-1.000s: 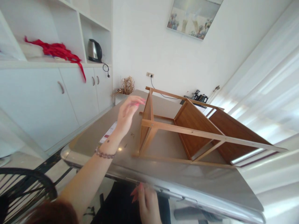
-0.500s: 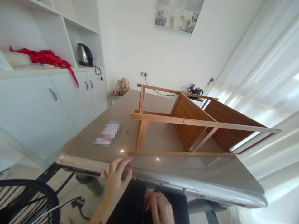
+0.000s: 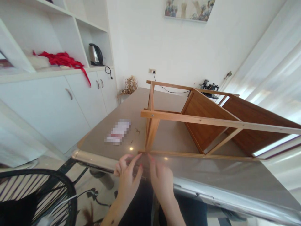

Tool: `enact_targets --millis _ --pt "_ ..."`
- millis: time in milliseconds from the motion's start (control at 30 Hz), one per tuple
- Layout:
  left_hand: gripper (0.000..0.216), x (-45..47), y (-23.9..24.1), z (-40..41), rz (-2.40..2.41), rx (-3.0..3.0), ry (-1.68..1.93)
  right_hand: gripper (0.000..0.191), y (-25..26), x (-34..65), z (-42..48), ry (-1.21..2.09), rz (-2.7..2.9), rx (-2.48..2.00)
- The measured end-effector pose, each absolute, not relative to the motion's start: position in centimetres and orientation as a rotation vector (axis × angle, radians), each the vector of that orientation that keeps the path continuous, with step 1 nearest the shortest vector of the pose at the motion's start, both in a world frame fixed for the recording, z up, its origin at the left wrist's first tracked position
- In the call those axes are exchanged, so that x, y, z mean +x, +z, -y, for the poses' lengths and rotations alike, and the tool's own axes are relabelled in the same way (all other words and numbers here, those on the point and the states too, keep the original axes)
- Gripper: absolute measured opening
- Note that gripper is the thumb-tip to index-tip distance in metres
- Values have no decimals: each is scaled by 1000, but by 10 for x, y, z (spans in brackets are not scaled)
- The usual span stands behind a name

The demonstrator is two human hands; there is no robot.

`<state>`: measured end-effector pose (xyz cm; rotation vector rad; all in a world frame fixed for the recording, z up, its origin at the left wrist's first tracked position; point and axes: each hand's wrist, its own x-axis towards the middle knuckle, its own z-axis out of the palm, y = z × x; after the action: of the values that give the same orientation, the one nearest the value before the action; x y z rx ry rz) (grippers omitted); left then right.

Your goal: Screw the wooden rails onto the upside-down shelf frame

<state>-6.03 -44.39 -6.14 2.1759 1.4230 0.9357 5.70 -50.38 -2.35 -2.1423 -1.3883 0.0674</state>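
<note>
A wooden shelf frame point(image 3: 178, 117) lies on its side on the table. My left hand point(image 3: 129, 171) is at the table's front edge, just below the near left end of the frame's lowest rail point(image 3: 174, 153). Its thumb and index finger are apart, the index fingertip at or close to the rail end. Beside it, my right hand point(image 3: 162, 179) reaches to the same corner, fingertips drawn together and slightly blurred; whatever they hold is hidden. Several small screws or bolts point(image 3: 137, 131) lie on the tabletop left of the frame, near a blurred-out printed sheet point(image 3: 118, 131).
The grey table point(image 3: 211, 171) has a rounded metallic front edge. A black chair point(image 3: 68, 188) stands at the lower left, with a cable on the floor. White cabinets point(image 3: 47, 106) hold a kettle point(image 3: 95, 55) and red cloth point(image 3: 62, 59). Curtains point(image 3: 265, 69) hang on the right.
My right hand has risen from below the table edge to the frame's near left corner. My left hand has come closer to that corner too. The view has shifted, moving the scene rightward.
</note>
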Motion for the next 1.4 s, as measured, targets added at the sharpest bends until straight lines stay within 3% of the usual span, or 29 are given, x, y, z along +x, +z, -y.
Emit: enact_targets --millis 700,1400 --pt "27 -46 -44 447 -1494 2056 897 46 -30 59 500 16 1379 -2120" --pt "22 -39 -40 434 -1430 2342 706 46 -29 54 495 -151 1498 -2207"
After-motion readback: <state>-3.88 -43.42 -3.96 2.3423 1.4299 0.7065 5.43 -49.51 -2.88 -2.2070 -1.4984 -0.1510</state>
